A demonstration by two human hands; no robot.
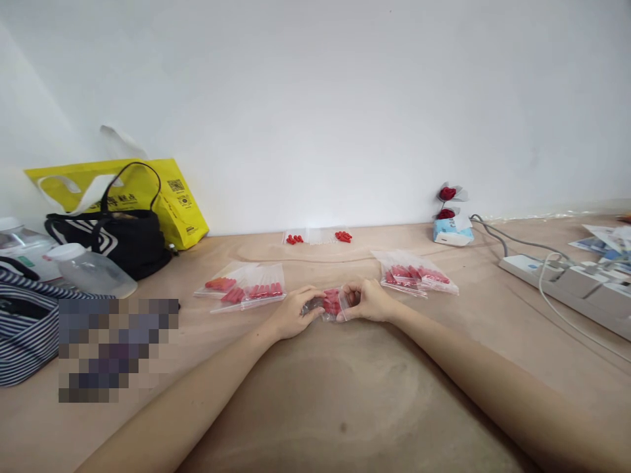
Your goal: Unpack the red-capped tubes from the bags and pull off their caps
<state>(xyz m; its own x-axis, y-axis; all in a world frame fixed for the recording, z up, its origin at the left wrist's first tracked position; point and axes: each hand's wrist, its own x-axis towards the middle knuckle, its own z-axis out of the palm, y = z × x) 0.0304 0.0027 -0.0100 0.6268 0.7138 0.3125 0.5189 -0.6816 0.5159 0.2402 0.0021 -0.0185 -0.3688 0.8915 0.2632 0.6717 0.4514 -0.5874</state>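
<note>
A clear plastic bag [332, 303] with small red pieces in it lies between my hands at the middle of the table. My left hand [298, 311] grips its left side with thumb and fingers. On the opposite side my right hand [367, 302] pinches the bag's edge. Just left of my left hand lie several flat zip bags [263, 290] of red pieces, overlapping. A second overlapping group of zip bags [417, 272], also holding red pieces, is beyond my right hand. The exact kind of the red pieces is too small to tell.
Near the wall lie clear bags [320, 235] with red pieces. At left stand a yellow bag [190, 213], a black bag [135, 246], a plastic jar [96, 270] and a striped bag [29, 328]. A tissue pack [451, 232] and a power strip [586, 286] are at right.
</note>
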